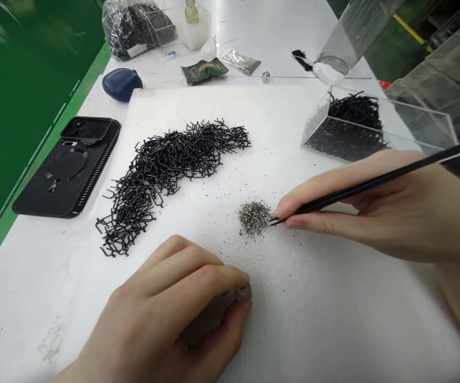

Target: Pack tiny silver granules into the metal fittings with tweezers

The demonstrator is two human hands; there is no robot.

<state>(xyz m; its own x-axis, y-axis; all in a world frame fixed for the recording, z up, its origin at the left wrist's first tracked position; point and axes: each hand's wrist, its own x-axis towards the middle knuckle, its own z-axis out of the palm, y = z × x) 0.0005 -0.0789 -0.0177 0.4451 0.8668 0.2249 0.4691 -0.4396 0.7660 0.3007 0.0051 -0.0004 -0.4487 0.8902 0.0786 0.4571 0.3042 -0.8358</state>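
Note:
Between the thumb and index finger of my left hand [174, 308] is a small clear block with a square opening [243, 293]. My right hand [381, 207] pinches black tweezers [345, 196], their tips at the right edge of a small pile of tiny metallic grains [253, 218]. The tips look slightly apart; whether a grain is between them is too small to tell. Beyond my left hand lies a curved heap of thin, bent black pieces [174, 159] on a white foam sheet [293, 319].
A clear tray [417, 133] with more black pieces stands behind my right hand. A black phone [66, 165] and a dark blue rounded object [122, 84] lie left. Farther back are a filled plastic bag [128, 29], a green packet [205, 71] and a clear cylinder [355, 34].

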